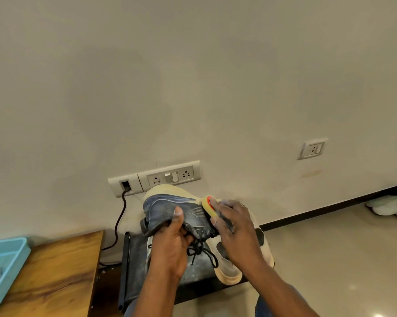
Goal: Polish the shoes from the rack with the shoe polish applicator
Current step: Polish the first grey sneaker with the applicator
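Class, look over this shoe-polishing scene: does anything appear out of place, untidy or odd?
Yes. White, powdery specks dust the dark rack top under the shoes, and the laces of the held blue shoe dangle loose. Pale slippers lie against the far skirting.

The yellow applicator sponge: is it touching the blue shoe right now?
Touching. The head view shows the applicator sponge, held by the right hand, pressed against the blue shoe, no gap visible.
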